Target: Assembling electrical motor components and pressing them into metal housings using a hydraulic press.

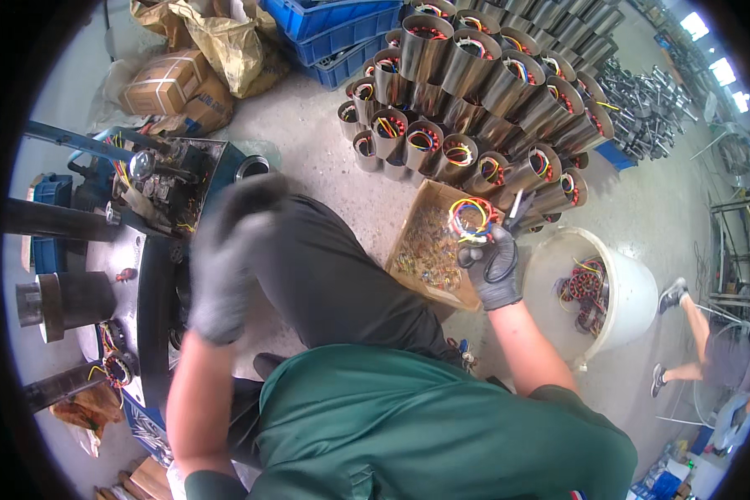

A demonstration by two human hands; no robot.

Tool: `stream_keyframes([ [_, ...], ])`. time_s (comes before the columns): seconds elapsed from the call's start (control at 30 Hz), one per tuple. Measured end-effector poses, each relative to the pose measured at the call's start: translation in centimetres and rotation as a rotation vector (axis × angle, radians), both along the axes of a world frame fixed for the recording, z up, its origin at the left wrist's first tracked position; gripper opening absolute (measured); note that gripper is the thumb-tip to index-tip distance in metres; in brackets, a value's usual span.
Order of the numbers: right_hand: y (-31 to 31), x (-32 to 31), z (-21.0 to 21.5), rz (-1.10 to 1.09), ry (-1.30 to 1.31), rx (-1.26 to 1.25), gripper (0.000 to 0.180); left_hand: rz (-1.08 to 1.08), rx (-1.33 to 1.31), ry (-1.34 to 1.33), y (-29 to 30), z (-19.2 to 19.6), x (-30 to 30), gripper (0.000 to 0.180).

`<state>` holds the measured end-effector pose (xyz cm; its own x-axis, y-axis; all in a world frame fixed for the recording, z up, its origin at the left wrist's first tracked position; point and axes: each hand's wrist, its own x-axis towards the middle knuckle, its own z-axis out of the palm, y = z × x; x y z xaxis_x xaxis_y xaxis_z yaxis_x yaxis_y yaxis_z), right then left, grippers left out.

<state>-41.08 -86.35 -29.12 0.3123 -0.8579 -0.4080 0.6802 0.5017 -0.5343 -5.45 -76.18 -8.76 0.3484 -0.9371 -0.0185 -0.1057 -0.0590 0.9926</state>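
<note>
Probably wire trimming: right hand [497, 273] grips scissors [519, 207], coloured wires [484, 218] at its far side; left hand [227, 271] blurred, can't tell. Next likely needs steady wires.

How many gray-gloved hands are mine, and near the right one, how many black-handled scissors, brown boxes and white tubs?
Gray-gloved left hand, right hand: 2
Black-handled scissors: 1
Open brown box: 1
Round white tub: 1
Total: 5

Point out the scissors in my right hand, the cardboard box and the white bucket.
Scissors [513, 220]: head view, on the metal near where the blades meet.
Cardboard box [436, 197]: head view, on the inside of its far wall.
White bucket [635, 302]: head view, on its outer side wall.
</note>
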Motion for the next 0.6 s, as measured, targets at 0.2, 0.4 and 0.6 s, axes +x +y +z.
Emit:
stream_keyframes([
  [0.2, 1.3, 3.2, 3.0, 0.076, 0.150, -0.184, 0.037, -0.329, 0.416, 0.415, -9.1, -10.4, -9.4, 0.061],
  [0.4, 0.7, 2.5, 1.8, 0.232, 0.299, -0.222, 0.039, -0.583, 0.377, 0.363, -10.3, -15.5, -11.3, 0.061],
  [0.6, -0.4, 2.3, 1.7, 0.406, 0.357, -0.206, 0.041, -0.741, 0.497, 0.171, -11.0, -14.6, -10.3, 0.061],
])
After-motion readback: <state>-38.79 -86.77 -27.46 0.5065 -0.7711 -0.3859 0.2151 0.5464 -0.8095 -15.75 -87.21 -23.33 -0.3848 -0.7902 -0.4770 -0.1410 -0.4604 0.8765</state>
